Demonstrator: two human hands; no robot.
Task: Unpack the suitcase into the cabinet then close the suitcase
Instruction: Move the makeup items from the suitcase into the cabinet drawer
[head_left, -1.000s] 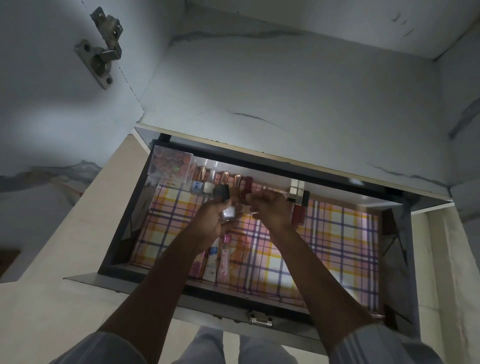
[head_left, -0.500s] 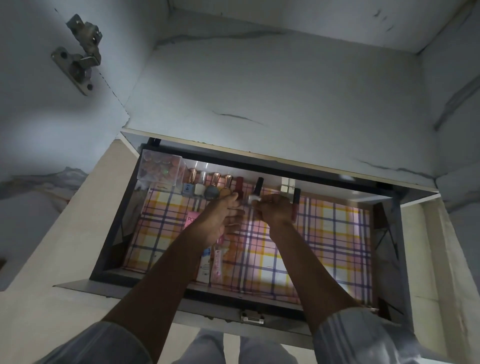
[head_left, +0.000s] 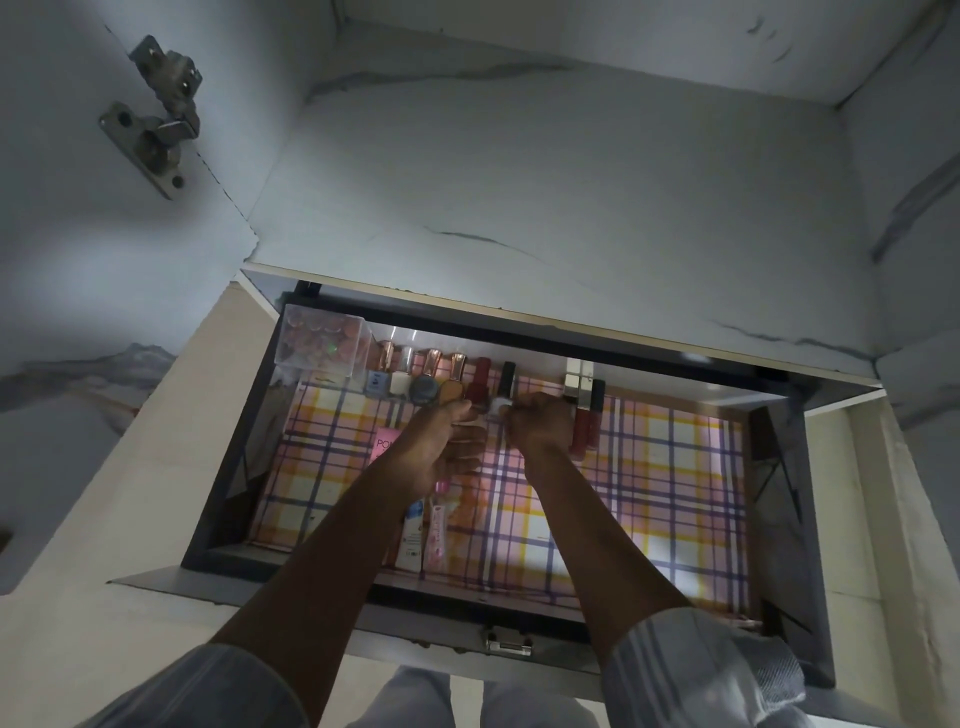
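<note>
An open cabinet drawer (head_left: 228, 467) with a plaid liner (head_left: 649, 467) fills the middle of the view. Small nail polish bottles (head_left: 426, 384) stand in a row along its back wall. My right hand (head_left: 540, 423) pinches a black-capped bottle (head_left: 506, 379) at the right end of that row, upright on the liner. My left hand (head_left: 441, 447) is just left of it, fingers curled round something small that stays mostly hidden, its thumb by an amber bottle (head_left: 451, 392). The suitcase is out of view.
A clear box of round reddish items (head_left: 322, 340) sits in the back left corner. Red lip gloss tubes (head_left: 584, 431) and white boxes (head_left: 577, 376) lie right of my hands. Cream tubes (head_left: 423, 535) and a pink box (head_left: 387, 444) lie under my left arm. A door hinge (head_left: 156, 114) hangs upper left.
My right hand carried the black-capped bottle to the back row and set it upright there. My left hand moved back with it, and the silver bottle seen in it earlier is now hidden.
</note>
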